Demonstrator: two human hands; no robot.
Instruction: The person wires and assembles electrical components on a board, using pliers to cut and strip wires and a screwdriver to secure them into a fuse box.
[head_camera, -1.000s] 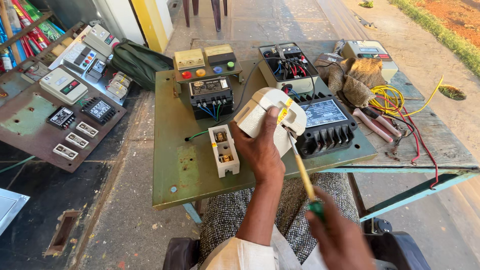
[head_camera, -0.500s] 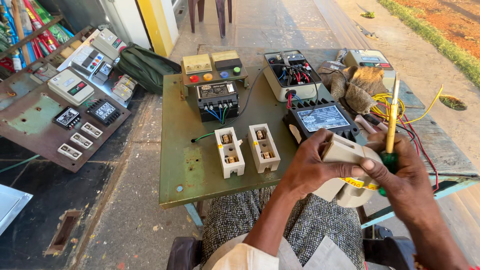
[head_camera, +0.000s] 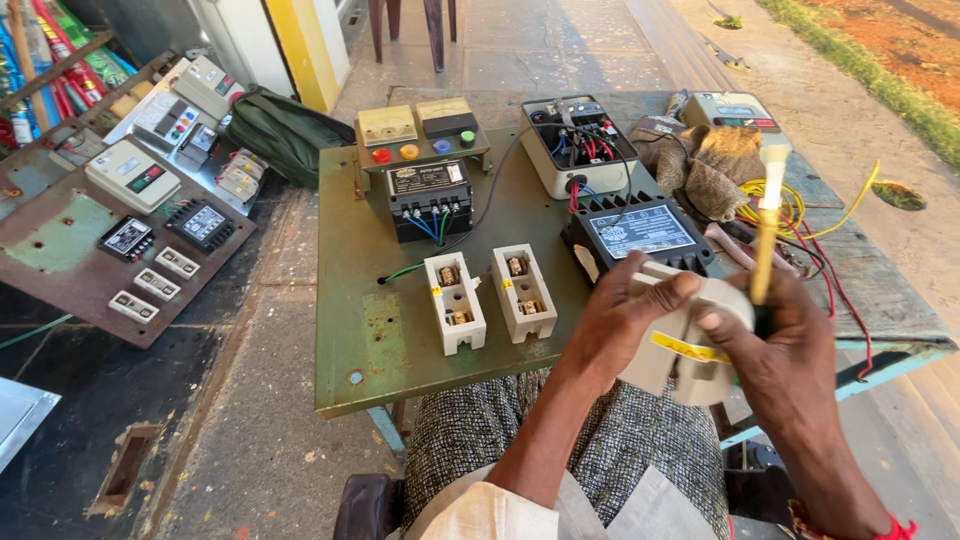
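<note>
My left hand and my right hand both grip a cream-white electrical switch housing with a yellow label, held near the green panel's front right edge. My right hand also holds a screwdriver, its yellow shaft pointing up and its white end on top. On the green metal panel just left of my hands sit two white fuse carriers. A black unit with a plate label lies right behind my hands.
The panel also carries a black contactor, a push-button box and an open white wired box. Rags, yellow and red wires lie to the right. A rusty board with meters lies on the ground at left.
The housing was on the panel under my left hand a second ago. Both hands now hold it lower and to the right, and the screwdriver has swung to point upward.
</note>
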